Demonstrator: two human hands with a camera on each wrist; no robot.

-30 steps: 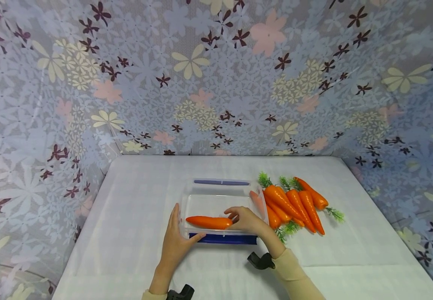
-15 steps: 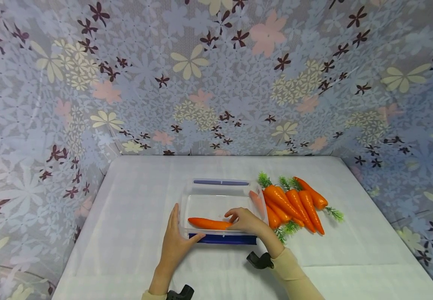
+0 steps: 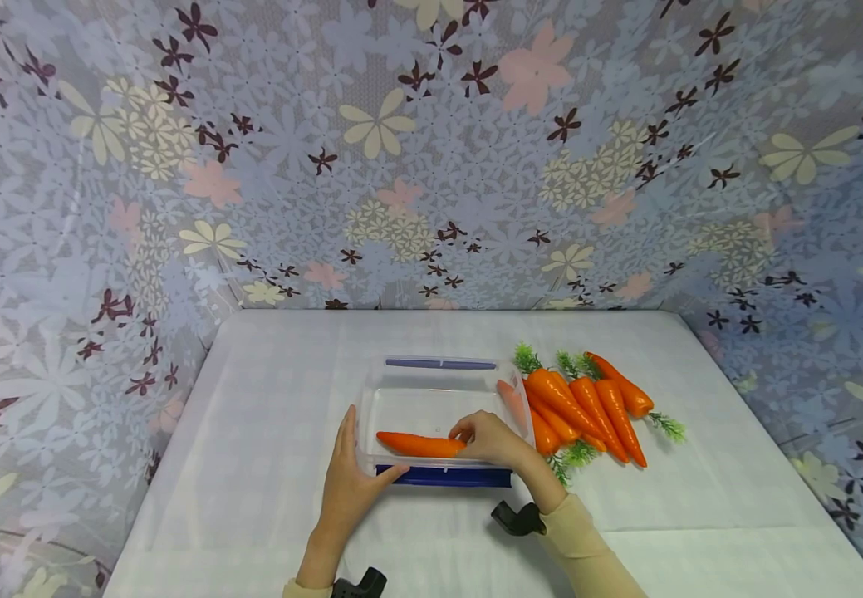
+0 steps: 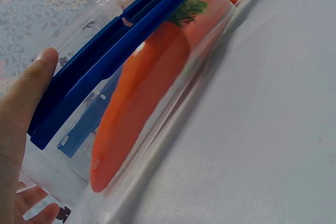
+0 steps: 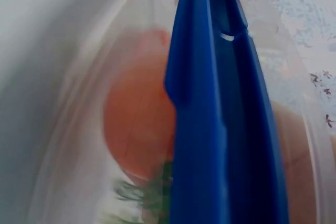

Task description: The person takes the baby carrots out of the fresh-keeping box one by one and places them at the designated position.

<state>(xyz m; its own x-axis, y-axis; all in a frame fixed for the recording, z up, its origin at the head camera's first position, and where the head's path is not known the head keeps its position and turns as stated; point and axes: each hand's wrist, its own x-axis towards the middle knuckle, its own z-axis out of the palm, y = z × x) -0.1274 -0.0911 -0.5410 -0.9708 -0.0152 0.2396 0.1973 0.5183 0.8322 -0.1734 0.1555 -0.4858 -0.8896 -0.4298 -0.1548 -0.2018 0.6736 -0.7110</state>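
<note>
A clear plastic container (image 3: 409,403) with blue latches stands on the table, its lid not in view. An orange toy carrot (image 3: 419,445) lies lengthwise inside, along the front wall, tip to the left. Through that wall the left wrist view shows the carrot (image 4: 139,93) and its green leaves (image 4: 186,10). My left hand (image 3: 349,486) holds the container's left front corner, thumb over the front blue latch (image 3: 446,476) and fingers along the side. My right hand (image 3: 494,440) reaches inside and grips the carrot's thick leafy end; its fingertips are partly hidden.
Several more toy carrots (image 3: 610,407) with green tops lie heaped against the container's right side. White cloth (image 3: 267,390) covers the table. A floral curtain (image 3: 431,166) rises behind it.
The carrot in the container has shifted slightly right and settled along the front wall. My right fingers have drawn in on its thick end. The left hand stays put.
</note>
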